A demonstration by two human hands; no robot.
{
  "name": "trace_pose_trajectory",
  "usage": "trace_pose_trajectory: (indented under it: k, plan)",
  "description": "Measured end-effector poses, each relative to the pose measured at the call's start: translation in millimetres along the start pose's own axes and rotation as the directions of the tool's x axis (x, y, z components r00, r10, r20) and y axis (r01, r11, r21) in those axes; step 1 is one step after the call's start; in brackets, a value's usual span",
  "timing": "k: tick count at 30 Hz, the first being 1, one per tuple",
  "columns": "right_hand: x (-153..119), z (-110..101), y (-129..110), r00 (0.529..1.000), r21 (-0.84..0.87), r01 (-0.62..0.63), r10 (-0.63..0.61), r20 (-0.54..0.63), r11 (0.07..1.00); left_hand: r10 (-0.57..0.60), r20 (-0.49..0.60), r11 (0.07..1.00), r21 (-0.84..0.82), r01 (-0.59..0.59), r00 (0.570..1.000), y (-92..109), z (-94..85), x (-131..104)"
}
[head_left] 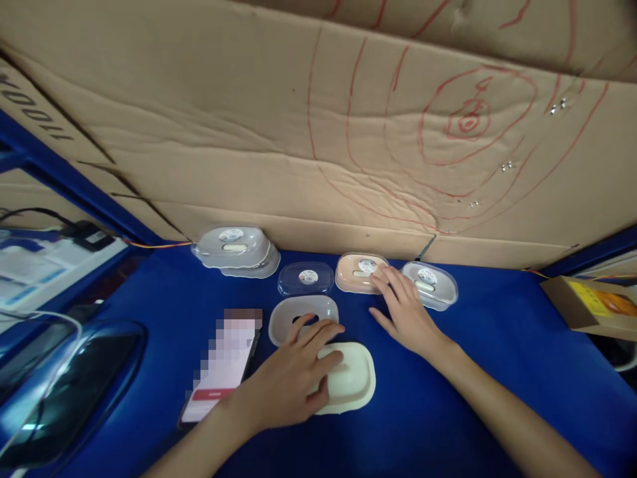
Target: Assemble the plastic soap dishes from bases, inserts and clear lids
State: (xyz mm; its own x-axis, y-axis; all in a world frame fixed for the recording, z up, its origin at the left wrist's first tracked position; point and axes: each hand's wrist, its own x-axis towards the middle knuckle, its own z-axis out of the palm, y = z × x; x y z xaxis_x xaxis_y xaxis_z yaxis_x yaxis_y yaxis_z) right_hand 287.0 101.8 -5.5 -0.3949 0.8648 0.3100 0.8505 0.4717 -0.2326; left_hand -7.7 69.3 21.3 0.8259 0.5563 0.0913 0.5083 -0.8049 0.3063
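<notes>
My left hand (pixel 294 377) lies over the left side of a cream, rounded-rectangular dish-like piece (pixel 352 377), thumb and fingers bent and apart. Some of its fingertips reach across the front of a translucent greyish container (pixel 284 318) with a dark opening, partly hiding it. My right hand (pixel 405 311) is open, with its thumb spread away from the fingers. Its fingertips meet the right end of a peach box (pixel 348 275) under a clear cover with a round sticker; whether they press on it I cannot tell. Between the boxes lies a clear lid (pixel 293 279) with a sticker.
Stacked clear-covered grey boxes (pixel 233 255) stand at the back left, another covered box (pixel 442 285) at the right. A phone (pixel 223 365) lies beside my left forearm. Cardboard (pixel 223 133) walls the back of the blue table (pixel 478 372). A carton (pixel 577 305) sits far right.
</notes>
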Motion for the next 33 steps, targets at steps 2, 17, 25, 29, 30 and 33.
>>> trace_pose_trajectory:
  k: [2,17,25,29,30,33]
  plan:
    - [16.8,2.8,8.0,0.999,-0.044,-0.001,0.002,0.033,0.999,0.055,0.017,0.998,-0.038,-0.055,0.998,4.7,-0.4,1.7]
    - [31.1,-25.1,22.5,0.988,0.218,-0.029,-0.005,0.157,0.976,-0.119,-0.346,0.899,-0.435,-0.047,0.931,7.0,5.9,-2.2]
    - [26.1,-50.4,-17.3,0.981,0.485,0.095,-0.163,0.101,0.869,-0.621,-0.064,-0.035,-0.993,-0.109,0.781,-2.8,11.8,7.0]
    - [20.9,-50.0,-41.6,0.957,0.594,0.115,-0.25,0.151,0.797,-0.61,0.043,-0.149,-0.987,-0.061,0.791,2.9,10.8,6.7]
    - [20.9,-48.6,-41.5,0.957,0.601,0.107,-0.246,0.155,0.792,-0.616,0.069,-0.164,-0.986,-0.041,0.785,4.4,9.1,6.7]
    - [24.0,-41.9,-26.4,0.983,0.535,0.075,-0.153,0.104,0.842,-0.635,0.133,-0.19,-0.982,0.013,0.761,6.7,4.3,7.8]
